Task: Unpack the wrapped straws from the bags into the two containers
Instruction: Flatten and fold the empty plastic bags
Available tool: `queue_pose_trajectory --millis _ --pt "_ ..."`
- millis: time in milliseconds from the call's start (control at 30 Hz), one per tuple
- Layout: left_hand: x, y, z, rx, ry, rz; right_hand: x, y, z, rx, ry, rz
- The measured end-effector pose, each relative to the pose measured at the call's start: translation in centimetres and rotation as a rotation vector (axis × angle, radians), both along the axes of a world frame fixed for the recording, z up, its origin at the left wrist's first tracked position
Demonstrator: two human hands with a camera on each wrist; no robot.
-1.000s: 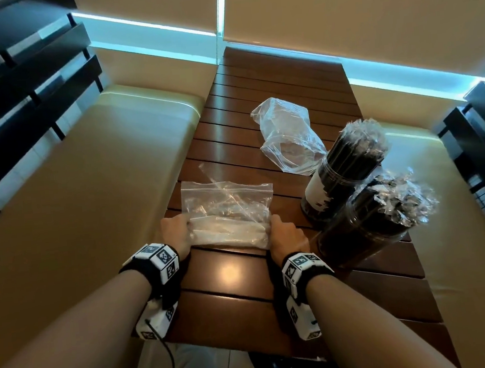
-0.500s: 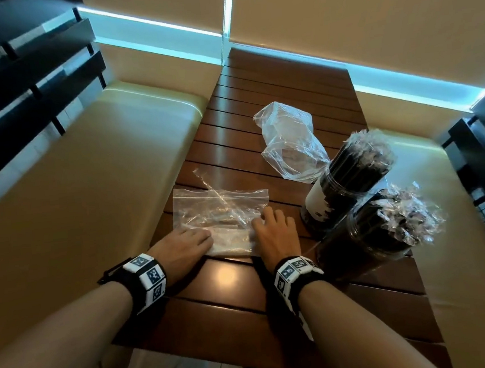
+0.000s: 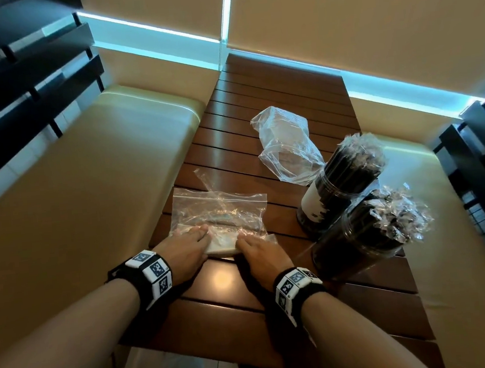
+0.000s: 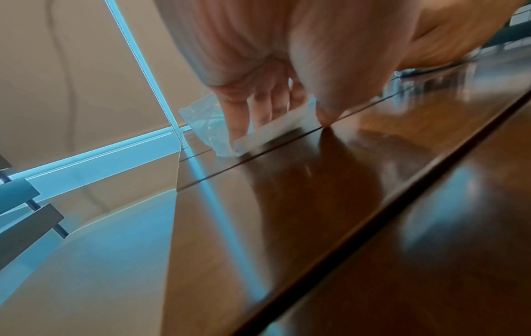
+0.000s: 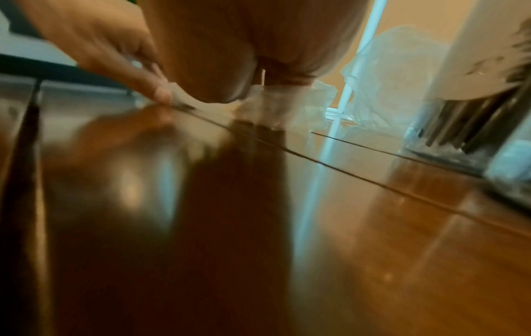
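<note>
Both hands have slid closer together along the near edge of the zip bag (image 3: 219,215) since half a second ago, and the folded near strip between them now looks narrower. From the head view the left hand (image 3: 187,249) and right hand (image 3: 260,251) lie flat, fingers straight, pressing the bag's folded edge onto the slatted wooden table (image 3: 276,321). Only the left wrist view shows the left fingers (image 4: 265,109) extended onto a thick whitish fold, with the thumb tip touching the table just beside it. In the blurred right wrist view, the right hand presses crumpled plastic, and the left hand's thumb shows opposite. Beyond the right hand lies a second, crumpled clear bag (image 3: 288,147). Just right of that hand stand two clear containers, the farther container (image 3: 336,193) and the nearer container (image 3: 360,238), both packed with black wrapped straws (image 3: 361,152) whose wrapper ends bristle out.
</note>
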State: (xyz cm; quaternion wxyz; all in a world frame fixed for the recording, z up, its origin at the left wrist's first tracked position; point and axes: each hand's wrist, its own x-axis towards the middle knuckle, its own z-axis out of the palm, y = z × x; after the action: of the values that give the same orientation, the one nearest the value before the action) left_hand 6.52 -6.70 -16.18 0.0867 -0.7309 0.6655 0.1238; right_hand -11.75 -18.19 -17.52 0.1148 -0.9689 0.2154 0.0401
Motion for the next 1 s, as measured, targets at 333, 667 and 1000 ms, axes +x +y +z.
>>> queue_pose_trajectory --millis 333,667,1000 --pt "3.9 -1.9 -0.7 -0.155 0.193 0.381 1.3 -2.1 1.9 0.077 0.038 -0.253" --pt "3.7 -0.5 -2.0 -0.209 0.013 0.495 3.3 -1.9 1.1 -0.213 0.073 -0.419" --pt "2.9 0.0 -0.4 -0.274 -0.22 0.149 2.8 -0.1 1.3 -0.124 0.069 0.09"
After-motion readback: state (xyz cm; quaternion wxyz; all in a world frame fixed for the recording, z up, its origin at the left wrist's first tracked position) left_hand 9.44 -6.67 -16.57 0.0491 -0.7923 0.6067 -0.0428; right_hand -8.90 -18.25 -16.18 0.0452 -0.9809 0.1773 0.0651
